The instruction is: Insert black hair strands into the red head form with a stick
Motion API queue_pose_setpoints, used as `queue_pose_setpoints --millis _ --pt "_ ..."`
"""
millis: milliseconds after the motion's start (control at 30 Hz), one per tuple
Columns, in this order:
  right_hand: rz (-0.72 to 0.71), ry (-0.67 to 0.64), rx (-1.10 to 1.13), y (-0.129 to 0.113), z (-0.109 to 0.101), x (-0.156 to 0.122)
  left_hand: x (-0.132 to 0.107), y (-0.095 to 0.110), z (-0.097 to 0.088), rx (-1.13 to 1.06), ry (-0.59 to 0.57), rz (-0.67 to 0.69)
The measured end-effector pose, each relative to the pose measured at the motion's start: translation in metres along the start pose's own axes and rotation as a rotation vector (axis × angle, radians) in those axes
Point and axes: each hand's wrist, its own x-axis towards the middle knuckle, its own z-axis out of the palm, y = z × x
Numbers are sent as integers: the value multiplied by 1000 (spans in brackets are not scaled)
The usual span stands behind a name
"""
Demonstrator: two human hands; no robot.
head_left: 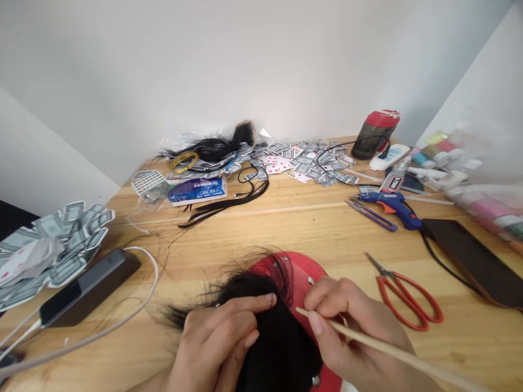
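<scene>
A mass of black hair [278, 343] lies over a red rounded piece [302, 267] at the near middle of the table. My left hand [223, 335] presses on the hair, index finger laid across it and the other fingers curled against it. Between thumb and fingers, my right hand [351, 321] pinches a thin wooden stick [379, 343], its tip over the red piece beside the hair. Small shiny studs show at the edge of the red piece. Loose strands spread to the left and over its far edge. The underside of the red piece is hidden.
Red-handled scissors [404, 299] lie right of my right hand. Beyond are purple snips [371, 215], a blue glue gun [388, 206] and a dark phone-like slab [474, 256]. A power bank [90, 288] with a white cable sits left. Printed paper pieces [314, 160] are heaped at the back.
</scene>
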Motion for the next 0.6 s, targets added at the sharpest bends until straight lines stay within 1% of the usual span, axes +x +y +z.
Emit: queue_pose_setpoints --millis 100,300,400,567,600 --pt "-34 24 -17 0 1 0 -1 1 0 10 11 0" --pt "13 26 -50 -5 1 1 0 2 -1 2 0 -25" --pt "8 12 -32 -3 1 1 2 1 0 -9 -7 -32" --pt "-41 24 16 2 1 -1 2 2 -1 2 -6 -32" --pt "-32 22 11 2 1 -1 1 2 -1 3 -5 -28"
